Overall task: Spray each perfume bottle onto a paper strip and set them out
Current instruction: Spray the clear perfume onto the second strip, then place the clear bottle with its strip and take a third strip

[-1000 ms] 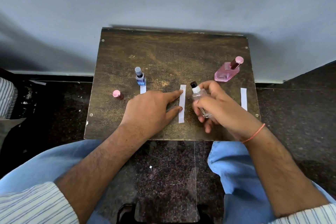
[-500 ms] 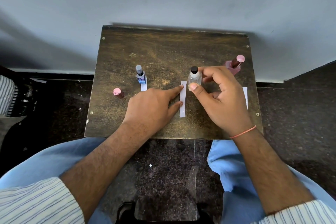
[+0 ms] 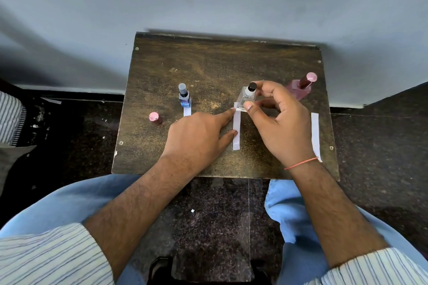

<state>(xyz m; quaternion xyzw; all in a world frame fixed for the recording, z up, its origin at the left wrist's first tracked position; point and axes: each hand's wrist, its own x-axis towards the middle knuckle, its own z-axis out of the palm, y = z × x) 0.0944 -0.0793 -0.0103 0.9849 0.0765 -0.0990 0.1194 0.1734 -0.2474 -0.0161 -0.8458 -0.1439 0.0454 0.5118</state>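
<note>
Head view, small wooden table (image 3: 208, 62), three perfume bottles, three paper strips, right hand (image 3: 281, 122) pinching the clear bottle (image 3: 246, 99) upright on the middle strip (image 3: 236, 132), left hand (image 3: 199, 139) flat with two fingers pinning that strip, blue bottle (image 3: 184, 99) on the left strip (image 3: 187, 111), pink bottle (image 3: 301, 85) far right, right strip (image 3: 315, 134) bare, one loose pink cap (image 3: 154, 118)

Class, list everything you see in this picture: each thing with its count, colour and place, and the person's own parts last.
Table: one, dark brown, against the wall.
Clear bottle: one, black cap, at the far end of the middle strip, held.
Blue bottle: one, grey cap, on the left strip's far end.
Pink bottle: one, far right.
Pink cap: one, near the left edge.
Paper strips: three, white; left, middle, right.
Left hand: pins the middle strip.
Right hand: grips the clear bottle; orange thread on the wrist.
</note>
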